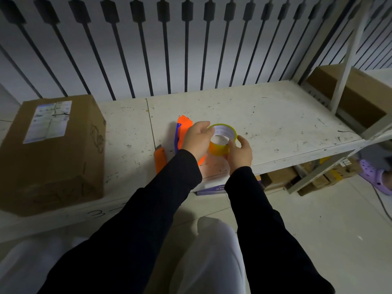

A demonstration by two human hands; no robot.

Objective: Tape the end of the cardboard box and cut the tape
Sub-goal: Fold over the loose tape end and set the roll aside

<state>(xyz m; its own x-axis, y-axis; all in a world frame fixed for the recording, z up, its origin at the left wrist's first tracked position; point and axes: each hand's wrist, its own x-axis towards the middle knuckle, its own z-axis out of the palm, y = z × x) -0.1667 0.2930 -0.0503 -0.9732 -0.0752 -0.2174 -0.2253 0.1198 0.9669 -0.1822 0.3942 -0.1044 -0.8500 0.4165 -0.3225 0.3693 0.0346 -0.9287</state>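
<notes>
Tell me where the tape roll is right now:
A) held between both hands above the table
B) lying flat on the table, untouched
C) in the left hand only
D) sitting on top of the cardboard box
A: the left hand and right hand both grip the tape roll above the table, away from the cardboard box.

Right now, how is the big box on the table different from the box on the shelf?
The cardboard box stands on the white table, in full view; the shelf box sits on the rack at the right, partly hidden by a white post. The cardboard box has a printed label on top; no label shows on the shelf box. Both are plain brown cardboard.
</notes>
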